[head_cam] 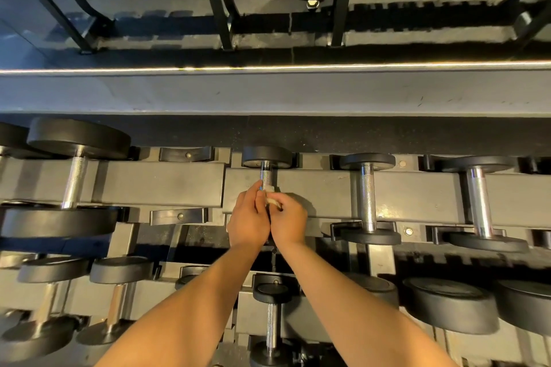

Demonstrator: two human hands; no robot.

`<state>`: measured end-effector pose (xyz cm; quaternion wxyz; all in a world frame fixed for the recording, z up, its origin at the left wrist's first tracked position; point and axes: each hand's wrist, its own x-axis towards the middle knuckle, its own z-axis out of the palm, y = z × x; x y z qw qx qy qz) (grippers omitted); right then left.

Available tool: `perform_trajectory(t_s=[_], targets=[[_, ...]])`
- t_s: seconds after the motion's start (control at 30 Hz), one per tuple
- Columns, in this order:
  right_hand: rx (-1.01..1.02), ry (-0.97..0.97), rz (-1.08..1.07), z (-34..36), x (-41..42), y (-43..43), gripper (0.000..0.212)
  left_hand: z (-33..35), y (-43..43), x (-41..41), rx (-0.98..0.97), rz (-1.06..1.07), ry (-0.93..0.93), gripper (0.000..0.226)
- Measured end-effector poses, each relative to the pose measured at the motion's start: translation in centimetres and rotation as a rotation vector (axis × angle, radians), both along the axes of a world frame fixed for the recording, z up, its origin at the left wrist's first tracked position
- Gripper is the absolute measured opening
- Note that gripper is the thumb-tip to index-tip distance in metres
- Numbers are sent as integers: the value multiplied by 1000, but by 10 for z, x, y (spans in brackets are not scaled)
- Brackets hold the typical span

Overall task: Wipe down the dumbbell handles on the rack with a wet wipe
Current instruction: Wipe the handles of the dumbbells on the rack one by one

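You are pressing the wet wipe (270, 199) against the middle dumbbell handle (265, 176) on the rack (313, 188). Your left hand (249, 217) and right hand (288, 217) are both pinching it with curled fingers (255, 188).

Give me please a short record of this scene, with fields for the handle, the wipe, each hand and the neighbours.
target: handle of the middle dumbbell, top tier of the rack
tool: wipe, at the handle's near part
right hand: grips the wipe
left hand: beside it, finger at the handle; grip unclear
neighbours: right dumbbell; large dumbbell at left
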<state>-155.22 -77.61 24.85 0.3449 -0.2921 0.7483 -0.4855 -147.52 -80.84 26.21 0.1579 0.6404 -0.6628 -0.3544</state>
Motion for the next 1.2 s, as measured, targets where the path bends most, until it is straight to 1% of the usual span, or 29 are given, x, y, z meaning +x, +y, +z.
perform_trajectory(t_s=[0.07, 0.2, 0.27, 0.37, 0.43, 0.53, 0.63, 0.7, 0.77, 0.83, 0.87, 0.93, 1.0, 1.03, 1.13, 1.2], targets=[[21, -21, 5, 0, -7, -4, 25, 0, 0, 0, -7, -2, 4, 40], [-54, -102, -58, 12, -17, -34, 29, -4, -1, 1, -15, 21, 9, 40], [-39, -68, -39, 11, -15, -39, 29, -6, -1, 2, -34, 45, 35, 38], [5, -27, 34, 3, -9, -19, 27, -7, -1, 6, 1, 130, 158, 34], [38, -49, 23, -5, -3, 0, 23, -4, 3, 10, 40, 181, 232, 32], [102, -138, -4, -7, 4, 13, 13, -4, 16, 22, 83, 132, 274, 30], [190, -178, -1, -8, 2, 12, 23, -14, 33, 37, 110, 81, 316, 36], [220, -172, -16, -4, 3, 12, 22, -13, 34, 40, 112, 67, 302, 41], [232, -157, -17, 0, 5, 13, 14, -7, 31, 38, 144, 56, 298, 41], [216, -141, 33, 6, 7, 14, 5, 2, 30, 39, 176, 29, 313, 40], [186, -119, 65, 10, 9, 15, 6, 7, 30, 41, 183, 11, 324, 39], [119, -86, 59, 18, 12, 14, 9, 14, 29, 44, 165, 22, 373, 36], [70, -135, 3, 25, 15, 11, 11, 20, 24, 44, 116, 65, 433, 29], [50, -163, -16, 27, 17, 9, 13, 24, 19, 42, 92, 53, 443, 25], [28, -202, -25, 32, 23, 1, 22, 30, 0, 30, 75, -38, 441, 15], [47, -156, -16, 29, 22, -2, 22, 29, -7, 28, 64, -62, 412, 17]])
